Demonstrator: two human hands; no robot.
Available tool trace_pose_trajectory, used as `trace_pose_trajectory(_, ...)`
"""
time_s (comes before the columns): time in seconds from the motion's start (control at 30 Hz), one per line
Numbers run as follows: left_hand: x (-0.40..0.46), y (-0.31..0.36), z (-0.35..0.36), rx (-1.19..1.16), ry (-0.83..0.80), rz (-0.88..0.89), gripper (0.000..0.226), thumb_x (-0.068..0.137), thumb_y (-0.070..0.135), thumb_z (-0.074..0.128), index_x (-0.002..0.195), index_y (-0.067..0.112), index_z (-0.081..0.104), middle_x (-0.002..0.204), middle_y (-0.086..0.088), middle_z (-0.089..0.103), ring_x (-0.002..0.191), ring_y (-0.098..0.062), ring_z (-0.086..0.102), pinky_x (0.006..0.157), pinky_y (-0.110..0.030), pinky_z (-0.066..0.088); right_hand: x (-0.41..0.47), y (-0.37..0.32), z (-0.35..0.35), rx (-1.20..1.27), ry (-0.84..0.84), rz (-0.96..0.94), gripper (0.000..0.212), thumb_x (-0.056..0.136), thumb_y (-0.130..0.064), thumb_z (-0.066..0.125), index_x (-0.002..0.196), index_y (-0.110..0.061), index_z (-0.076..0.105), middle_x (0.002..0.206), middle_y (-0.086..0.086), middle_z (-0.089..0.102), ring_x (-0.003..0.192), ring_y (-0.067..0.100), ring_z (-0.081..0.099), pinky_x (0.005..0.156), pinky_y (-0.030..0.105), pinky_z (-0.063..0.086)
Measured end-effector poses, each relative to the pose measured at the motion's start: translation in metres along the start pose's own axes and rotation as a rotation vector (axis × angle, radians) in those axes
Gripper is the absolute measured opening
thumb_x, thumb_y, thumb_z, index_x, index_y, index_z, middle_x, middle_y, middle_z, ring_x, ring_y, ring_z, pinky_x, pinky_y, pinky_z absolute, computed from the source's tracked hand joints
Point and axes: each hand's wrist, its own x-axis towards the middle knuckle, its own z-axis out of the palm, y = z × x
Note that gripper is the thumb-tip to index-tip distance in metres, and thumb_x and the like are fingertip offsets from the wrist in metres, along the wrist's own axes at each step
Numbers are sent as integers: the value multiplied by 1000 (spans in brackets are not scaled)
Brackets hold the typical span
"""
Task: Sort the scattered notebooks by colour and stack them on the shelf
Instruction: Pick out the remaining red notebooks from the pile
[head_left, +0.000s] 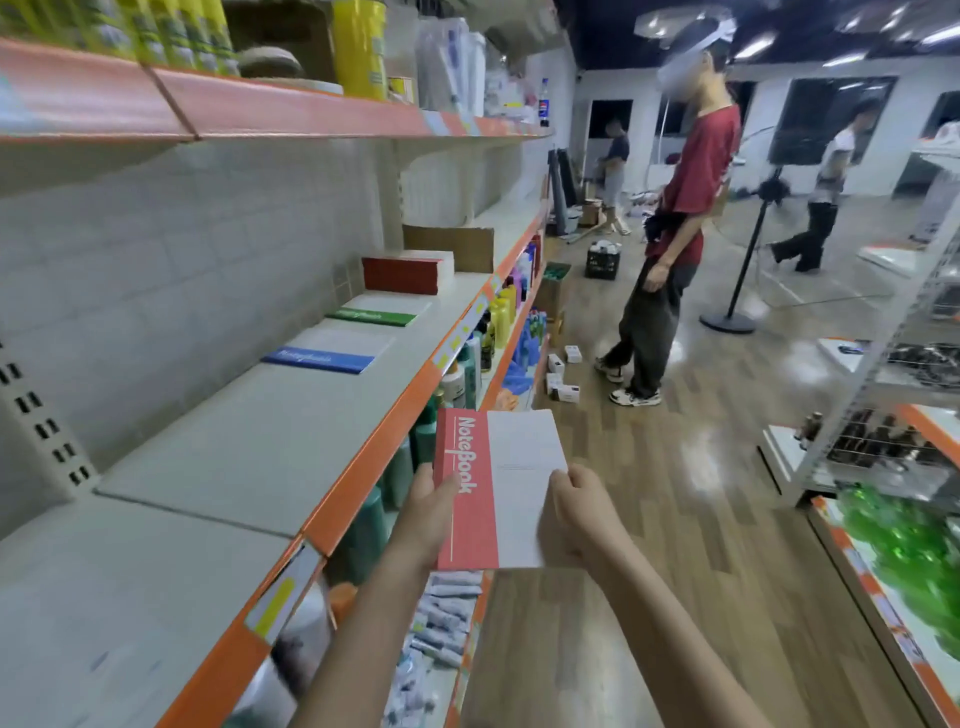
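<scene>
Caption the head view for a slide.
Both hands, left and right, hold a red notebook beside the shelf.

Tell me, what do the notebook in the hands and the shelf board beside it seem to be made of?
Red-and-white notebook: probably paper or thin card, matte; its cover looks flat, printed and without shine.
Shelf board: likely painted sheet metal, pale grey and smooth, with an orange front strip; the blur leaves this uncertain.

I'm holding a red-and-white notebook (496, 488) out in front with both hands, left hand (427, 512) on the red edge, right hand (582, 512) pinching the white side. On the shelf (291, 431) sit blue (324, 354), green (375, 312) and what looks like a red stack (408, 271).
</scene>
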Motion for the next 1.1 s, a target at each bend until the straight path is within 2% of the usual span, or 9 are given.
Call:
trace_pose_trajectory(0.13, 45, 3, 12, -32, -24, -24, 26, 99, 31, 45, 121, 18, 50, 103, -7, 68, 84, -19, 68, 59, -25, 51, 42, -4, -2, -9, 9, 3, 26, 96, -19, 32, 97, -7, 54, 87, 7, 56, 78, 24, 50, 54, 24, 35)
trace_pose_trajectory(0.23, 78, 5, 24, -41, -39, -44, 23, 99, 28, 47, 118, 15, 52, 102, -9, 68, 84, -22, 68, 61, -27, 52, 73, -5, -4, -13, 20, 19, 30, 96, -19, 32, 102, -2, 55, 94, 13, 59, 81, 24, 51, 62, 26, 34)
trace_pose_trajectory(0.37, 127, 10, 41, -59, -29, -28, 22, 99, 26, 46, 119, 19, 53, 99, -6, 68, 84, -23, 68, 69, -31, 54, 122, -7, -11, -18, 24, 21, 25, 97, -20, 32, 89, -5, 52, 81, 5, 52, 76, 21, 47, 55, 24, 29)
trace_pose_trajectory(0.47, 165, 18, 56, -71, -11, -27, 22, 100, 25, 45, 120, 20, 51, 98, -3, 67, 82, -20, 67, 63, -29, 51, 164, -16, -17, -20, 19, 6, 27, 97, -18, 33, 71, -13, 39, 70, 0, 42, 66, 17, 40, 52, 24, 27)
trace_pose_trajectory(0.6, 223, 33, 81, -80, 45, -10, 26, 100, 21, 44, 125, 18, 50, 101, -6, 66, 80, -19, 66, 59, -27, 49, 231, -32, -29, -45, -14, -35, 31, 97, -14, 35, 66, -15, 36, 66, -2, 40, 64, 16, 39, 53, 26, 27)
trace_pose_trajectory(0.73, 282, 51, 105, -65, 102, -1, 21, 100, 25, 44, 118, 19, 52, 94, -2, 65, 79, -18, 65, 60, -27, 50, 298, -51, -42, -15, -63, -49, 24, 97, -14, 36, 73, -11, 44, 75, 4, 47, 68, 17, 43, 58, 27, 30)
trace_pose_trajectory(0.87, 334, 64, 127, -33, 144, 22, 22, 100, 33, 44, 118, 25, 53, 99, -1, 67, 86, -21, 68, 73, -35, 55, 359, -60, -53, -5, -107, -53, 23, 96, -15, 37, 76, -11, 46, 83, 7, 51, 75, 19, 46, 61, 28, 32)
trace_pose_trajectory(1.03, 383, 78, 145, -85, 209, 34, 22, 101, 30, 40, 119, 21, 48, 97, 2, 65, 83, -17, 65, 61, -28, 49, 412, -75, -60, -45, -195, -93, 23, 97, -16, 37, 78, -14, 50, 78, 2, 51, 67, 15, 47, 60, 24, 37)
trace_pose_trajectory(1.1, 403, 82, 147, -101, 256, 21, 22, 102, 27, 40, 121, 20, 47, 96, 1, 63, 79, -14, 63, 56, -26, 46, 425, -81, -59, 8, -265, -72, 19, 98, -17, 34, 90, -17, 52, 83, 3, 52, 60, 17, 51, 47, 22, 43)
